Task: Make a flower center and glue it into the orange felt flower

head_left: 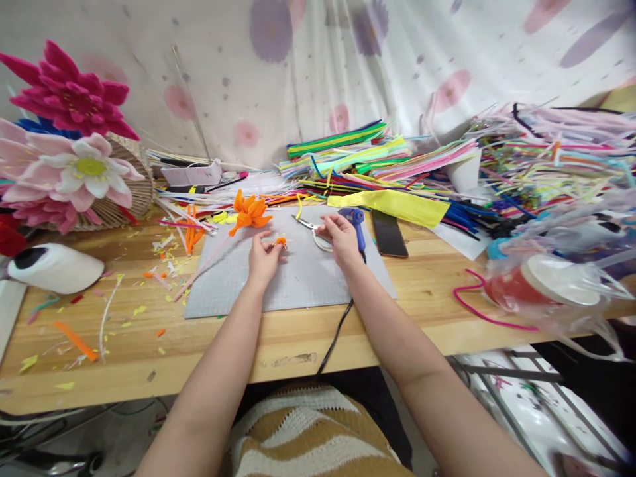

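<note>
My left hand (264, 260) pinches a small orange piece (281, 242) above the grey cutting mat (298, 285). To the right, my right hand (340, 238) has its fingers pressed together over the handles of the scissors (307, 224); whether it grips them or something small is hard to make out. Just beyond my left hand lies an orange fluffy flower (250, 212) with a pale pink stem (203, 270). A blue glue gun (356, 228) rests right beside my right hand, its black cord running toward the table's front edge.
A dark phone (390, 234) and a yellow strip (392, 204) lie behind right. Colourful pipe cleaners (348, 156) fill the back. Pink flowers (89, 165) and a white spool (57, 268) stand left, amid scraps. A bagged cup (541, 281) is at the right.
</note>
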Available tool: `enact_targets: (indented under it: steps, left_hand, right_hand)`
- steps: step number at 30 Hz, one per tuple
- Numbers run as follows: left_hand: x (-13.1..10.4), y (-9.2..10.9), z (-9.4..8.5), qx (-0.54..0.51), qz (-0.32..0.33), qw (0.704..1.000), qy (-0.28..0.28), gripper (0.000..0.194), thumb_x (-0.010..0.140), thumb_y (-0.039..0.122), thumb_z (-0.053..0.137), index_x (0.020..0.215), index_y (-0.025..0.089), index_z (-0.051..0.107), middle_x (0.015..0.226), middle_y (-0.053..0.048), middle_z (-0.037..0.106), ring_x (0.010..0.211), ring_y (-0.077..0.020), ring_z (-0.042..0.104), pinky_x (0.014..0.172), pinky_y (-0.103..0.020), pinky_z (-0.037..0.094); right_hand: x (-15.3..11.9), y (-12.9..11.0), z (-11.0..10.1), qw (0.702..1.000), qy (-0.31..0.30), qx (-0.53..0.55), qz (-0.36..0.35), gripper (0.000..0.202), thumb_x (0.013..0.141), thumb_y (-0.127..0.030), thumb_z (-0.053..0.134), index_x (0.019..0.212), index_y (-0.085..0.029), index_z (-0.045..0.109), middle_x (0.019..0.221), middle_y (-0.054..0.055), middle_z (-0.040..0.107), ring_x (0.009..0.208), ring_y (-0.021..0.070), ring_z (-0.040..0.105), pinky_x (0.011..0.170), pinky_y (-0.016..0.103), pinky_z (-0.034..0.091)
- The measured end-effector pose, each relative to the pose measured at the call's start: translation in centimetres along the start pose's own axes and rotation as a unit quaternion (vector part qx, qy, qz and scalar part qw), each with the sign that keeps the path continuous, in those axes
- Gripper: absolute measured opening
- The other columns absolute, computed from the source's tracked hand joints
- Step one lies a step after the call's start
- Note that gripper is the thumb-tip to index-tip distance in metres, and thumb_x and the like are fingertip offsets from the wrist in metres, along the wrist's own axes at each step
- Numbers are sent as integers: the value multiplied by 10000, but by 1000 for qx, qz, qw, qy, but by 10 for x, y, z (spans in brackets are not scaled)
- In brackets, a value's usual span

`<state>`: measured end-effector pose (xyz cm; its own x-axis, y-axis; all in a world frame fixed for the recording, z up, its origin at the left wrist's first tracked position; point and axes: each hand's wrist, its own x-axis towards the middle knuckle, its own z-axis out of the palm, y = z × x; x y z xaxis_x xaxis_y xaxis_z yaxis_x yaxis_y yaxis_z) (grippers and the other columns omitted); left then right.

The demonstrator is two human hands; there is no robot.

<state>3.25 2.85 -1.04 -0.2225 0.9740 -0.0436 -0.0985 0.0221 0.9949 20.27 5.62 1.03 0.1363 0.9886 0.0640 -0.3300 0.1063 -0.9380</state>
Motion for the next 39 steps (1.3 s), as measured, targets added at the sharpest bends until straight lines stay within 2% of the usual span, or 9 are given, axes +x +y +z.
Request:
enact_targets:
  steps: [4,9,14,19,23,26,29,33,39]
  left_hand:
    - [-2,9,-1,-70,-41,997,12,397,666,197,688,977,185,441,751,-14,659,724,-166,675,542,-252,531]
    - [-5,17,-1,-104,-53,993,20,435,630,227,736,962,179,459,771,-20,670,736,-165,682,572,-253,538]
    - [-5,9,2,-67,-15,998,4,447,623,233,723,988,191,469,768,-15,662,725,-170,668,560,-258,530]
    - [-5,1,6,-40,37,998,-34,494,592,127,704,1032,213,497,960,-45,644,873,-159,639,686,-256,535]
    - [-2,9,4,-122,-19,991,56,402,617,80,676,950,213,496,1095,-53,592,957,-135,621,826,-280,514]
    - [-3,19,1,-180,-157,970,-39,149,751,239,628,838,155,539,888,-88,646,822,-164,657,815,-351,529]
    - [-8,27,1,-208,-231,940,-142,224,822,347,566,791,128,600,823,-112,673,787,-178,664,799,-352,537]
    - [-12,29,1,-196,-227,942,-150,67,785,189,609,787,123,623,787,-64,682,721,-136,662,716,-274,549]
    - [-8,20,3,-185,-153,970,-34,171,635,109,713,757,130,594,716,-15,673,636,-104,637,628,-247,550]
  right_hand:
    - [-7,4,-1,982,-62,-178,33,359,620,-546,657,678,-200,582,426,-87,409,386,63,327,429,222,264]
    - [-19,5,8,922,1,-379,-83,358,669,-524,650,542,-202,559,445,-58,418,465,81,359,505,236,264]
    - [-20,16,19,954,-114,-271,-54,331,659,-455,665,890,-220,638,564,-69,495,507,85,416,517,225,315]
    - [-21,20,21,954,-153,-234,-106,186,716,-386,623,739,-202,619,677,-10,574,596,111,486,591,252,392]
    - [-26,11,15,901,-90,-355,-234,129,804,-304,546,789,-233,652,797,33,613,726,152,542,716,294,416]
    - [-28,6,11,851,-96,-430,-287,186,846,-299,495,813,-250,671,864,56,636,840,181,558,764,312,409]
    - [-29,7,10,821,-130,-461,-311,217,866,-293,465,835,-255,677,912,61,648,882,184,559,777,311,413]
    - [-29,10,10,797,-167,-482,-324,220,871,-258,455,861,-241,674,952,63,652,898,178,558,785,306,421]
    - [-28,13,6,788,-157,-494,-332,163,825,-204,522,889,-208,672,966,68,638,936,183,546,837,318,419]
